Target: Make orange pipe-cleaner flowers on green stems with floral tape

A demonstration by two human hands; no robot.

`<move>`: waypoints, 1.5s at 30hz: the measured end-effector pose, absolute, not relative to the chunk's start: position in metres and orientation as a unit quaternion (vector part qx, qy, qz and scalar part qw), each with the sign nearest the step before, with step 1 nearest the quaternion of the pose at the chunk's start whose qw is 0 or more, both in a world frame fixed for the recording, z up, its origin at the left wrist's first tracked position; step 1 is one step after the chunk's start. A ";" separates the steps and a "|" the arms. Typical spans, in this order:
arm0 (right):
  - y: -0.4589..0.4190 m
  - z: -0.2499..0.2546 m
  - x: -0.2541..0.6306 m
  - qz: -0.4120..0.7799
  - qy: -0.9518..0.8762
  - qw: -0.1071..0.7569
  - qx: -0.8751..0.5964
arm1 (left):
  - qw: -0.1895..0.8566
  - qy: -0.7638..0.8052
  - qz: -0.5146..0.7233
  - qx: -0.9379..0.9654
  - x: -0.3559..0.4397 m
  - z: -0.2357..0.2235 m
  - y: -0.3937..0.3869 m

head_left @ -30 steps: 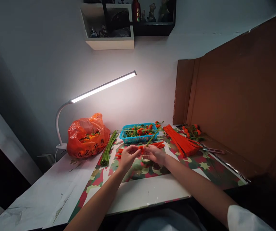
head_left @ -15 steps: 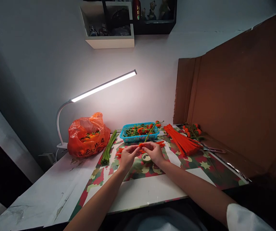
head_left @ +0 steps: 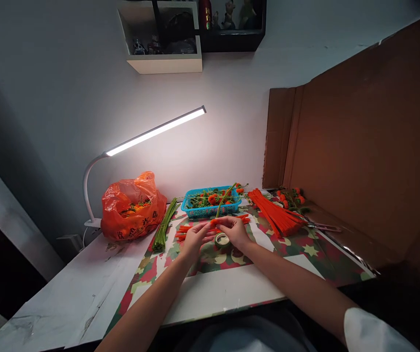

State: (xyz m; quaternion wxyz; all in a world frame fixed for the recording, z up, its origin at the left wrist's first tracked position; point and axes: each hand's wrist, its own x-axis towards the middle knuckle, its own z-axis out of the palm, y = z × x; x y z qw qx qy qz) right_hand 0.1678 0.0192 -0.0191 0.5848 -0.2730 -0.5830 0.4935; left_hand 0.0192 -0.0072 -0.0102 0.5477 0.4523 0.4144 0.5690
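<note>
**Q:** What've you got on the head view?

**A:** From my end I'm looking down at two bare hands, meeting over the middle of the table. The left hand [head_left: 194, 240] has thumb and index finger closed in a pinch on one side of a small orange piece [head_left: 214, 222], and its other fingers hang looser underneath. The right hand [head_left: 237, 232] comes in from the other side, thumb and fingertips pinched on the same bit.

**Q:** So where's that piece exactly?

**A:** Right between both sets of fingertips, mostly covered, so I can't make out its shape. A green stem [head_left: 226, 199] sticks up from there, leaning right, with its top in front of the blue basket [head_left: 210, 211] of orange flowers and greenery.

**Q:** And around the hands?

**A:** I see a roll of tape [head_left: 222, 240] just below them, and short orange strips [head_left: 182, 232] poking out on both sides behind. Bundle of green stems [head_left: 164, 228] off to the left, then an orange plastic bag [head_left: 116, 226] under the lamp [head_left: 155, 133]. Over right I've got a fanned orange-red bundle [head_left: 276, 215], with more orange flowers [head_left: 285, 198] near the cardboard [head_left: 356, 146].
</note>
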 end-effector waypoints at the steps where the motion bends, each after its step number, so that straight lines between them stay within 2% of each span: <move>1: 0.020 -0.019 0.167 0.488 -0.578 0.595 -0.270 | 0.565 0.405 0.575 0.432 0.019 -0.011 -0.006; 4: 0.021 -0.019 0.165 0.492 -0.563 0.609 -0.263 | 0.576 0.382 0.593 0.414 0.020 -0.012 -0.003; 11: 0.011 -0.013 0.163 0.558 -0.558 0.567 -0.236 | 0.469 0.388 0.639 0.470 0.023 -0.009 -0.007; 20: 0.012 -0.014 0.168 0.510 -0.582 0.593 -0.222 | 0.565 0.373 0.588 0.442 0.024 -0.012 -0.006; 26: 0.018 -0.008 0.173 0.575 -0.540 0.564 -0.245 | 0.524 0.363 0.598 0.486 0.021 -0.011 -0.006; 38: 0.031 -0.017 0.180 0.620 -0.520 0.513 -0.286 | 0.444 0.417 0.558 0.564 0.018 -0.008 -0.010; 42: 0.031 -0.017 0.182 0.645 -0.509 0.492 -0.289 | 0.447 0.419 0.548 0.569 0.018 -0.006 -0.012; 45: 0.030 -0.013 0.184 0.673 -0.494 0.469 -0.287 | 0.507 0.404 0.525 0.551 0.016 -0.005 -0.010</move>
